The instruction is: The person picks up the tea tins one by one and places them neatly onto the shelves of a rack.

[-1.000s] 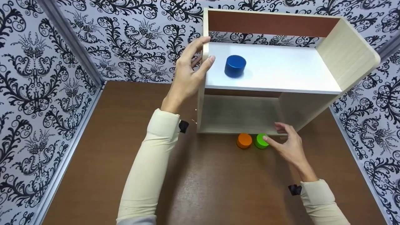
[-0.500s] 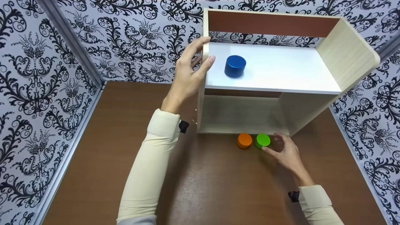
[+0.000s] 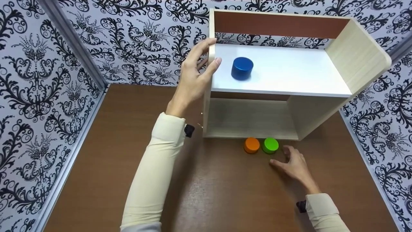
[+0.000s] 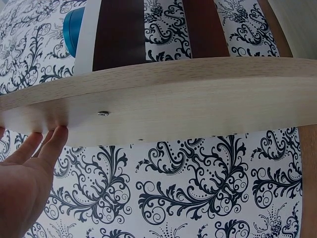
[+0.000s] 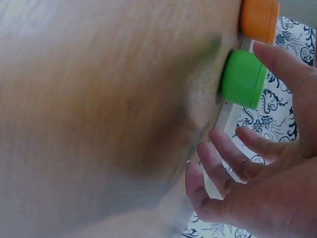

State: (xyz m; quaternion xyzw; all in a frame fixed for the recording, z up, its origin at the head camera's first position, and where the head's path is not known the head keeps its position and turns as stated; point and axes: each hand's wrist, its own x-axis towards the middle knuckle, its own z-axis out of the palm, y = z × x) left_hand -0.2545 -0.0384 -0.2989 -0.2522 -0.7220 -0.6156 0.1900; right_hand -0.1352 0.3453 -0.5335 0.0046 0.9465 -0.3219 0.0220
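Note:
My left hand (image 3: 193, 74) holds the left side panel of a pale wooden shelf unit (image 3: 362, 54), the thumb at its front edge. In the left wrist view, its fingertips (image 4: 60, 134) touch the panel's outer face. A blue cylinder (image 3: 242, 68) stands on the white upper shelf, just right of that hand. On the brown table before the unit, a small orange cylinder (image 3: 251, 145) and a small green cylinder (image 3: 270, 145) stand side by side. My right hand (image 3: 294, 163), fingers loosely bent and apart, is just right of the green cylinder and holds nothing.
The unit's lower compartment (image 3: 251, 116) opens toward me, above the two small cylinders. Patterned walls (image 3: 138, 42) enclose the brown table (image 3: 209, 193) at the back and both sides.
My right hand has drawn back toward me, away from the green cylinder, which stays beside the orange one. My left hand and the shelf unit look unmoved.

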